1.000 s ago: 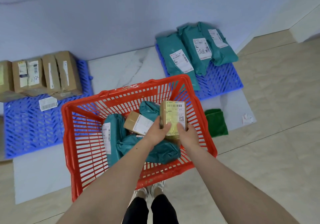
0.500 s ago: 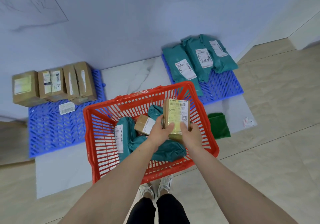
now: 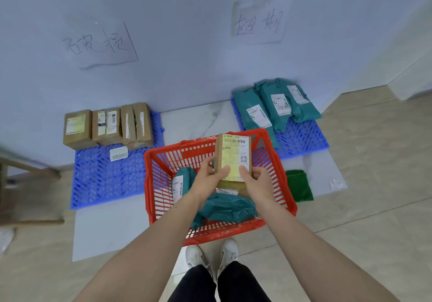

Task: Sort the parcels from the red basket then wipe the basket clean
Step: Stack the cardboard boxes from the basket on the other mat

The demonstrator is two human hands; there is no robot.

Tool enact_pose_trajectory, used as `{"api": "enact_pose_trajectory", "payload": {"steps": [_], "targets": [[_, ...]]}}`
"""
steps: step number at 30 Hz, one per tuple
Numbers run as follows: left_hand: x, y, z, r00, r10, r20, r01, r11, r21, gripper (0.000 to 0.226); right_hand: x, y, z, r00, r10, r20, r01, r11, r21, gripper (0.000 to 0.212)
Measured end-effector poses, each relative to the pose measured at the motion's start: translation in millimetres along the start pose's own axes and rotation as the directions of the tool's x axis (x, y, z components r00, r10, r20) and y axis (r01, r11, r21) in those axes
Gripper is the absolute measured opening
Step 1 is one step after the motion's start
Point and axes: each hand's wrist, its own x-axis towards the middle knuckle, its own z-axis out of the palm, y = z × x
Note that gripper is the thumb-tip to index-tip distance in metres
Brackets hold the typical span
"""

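At nine o'clock a blurred wooden piece of furniture sits at the frame's edge. At about ten o'clock a blue mat lies on the floor, carrying a row of brown boxes against the wall and a loose label just in front of them; a handwritten sheet hangs on the wall above. At the centre the red basket stands on a white sheet, with teal bags lying inside it. Above the basket the left hand and the right hand hold a small brown box upright, label facing the camera; the fingers of each hand curl round its lower sides, thumbs pressed on the label. At one o'clock a second wall sheet hangs above another blue mat bearing three teal bags. At three o'clock a green cloth lies just beside the basket, with a scrap of paper near it. At six o'clock white shoes show below.
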Motion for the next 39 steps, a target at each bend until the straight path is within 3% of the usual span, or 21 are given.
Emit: {"api": "enact_pose_trajectory", "payload": {"steps": [5, 10, 18, 23, 30, 36, 39], "targets": [[-12, 9, -9, 0.999, 0.026, 0.022, -0.026, 1.0, -0.005, 0.051, 2, -9, -2, 0.979, 0.07, 0.193, -0.082, 0.995, 0.054, 0.078], [-22, 15, -13, 0.998, 0.053, 0.018, -0.052, 0.999, -0.012, 0.043, 4, -17, -4, 0.913, 0.085, 0.399, -0.129, 0.988, 0.084, 0.097], [-29, 22, -22, 0.996, 0.085, 0.026, -0.084, 0.995, -0.047, 0.045, -3, -30, 1, 0.894, 0.067, 0.443, -0.089, 0.996, 0.029, 0.09], [-33, 23, -28, 0.995, 0.094, 0.01, -0.094, 0.995, -0.034, 0.045, -2, -31, 7, 0.887, 0.077, 0.456, -0.093, 0.996, 0.012, 0.106], [-37, 26, -29, 0.996, 0.088, 0.019, -0.087, 0.994, -0.066, 0.046, -4, -33, 7, 0.882, 0.074, 0.465, -0.079, 0.997, -0.007, 0.085], [-37, 25, -28, 0.996, 0.088, 0.018, -0.087, 0.995, -0.054, 0.047, -3, -32, 7, 0.88, 0.072, 0.469, -0.086, 0.996, 0.009, 0.085], [-38, 25, -28, 0.996, 0.086, 0.012, -0.085, 0.995, -0.051, 0.048, -3, -30, 7, 0.878, 0.072, 0.473, -0.09, 0.996, 0.016, 0.097]]}}
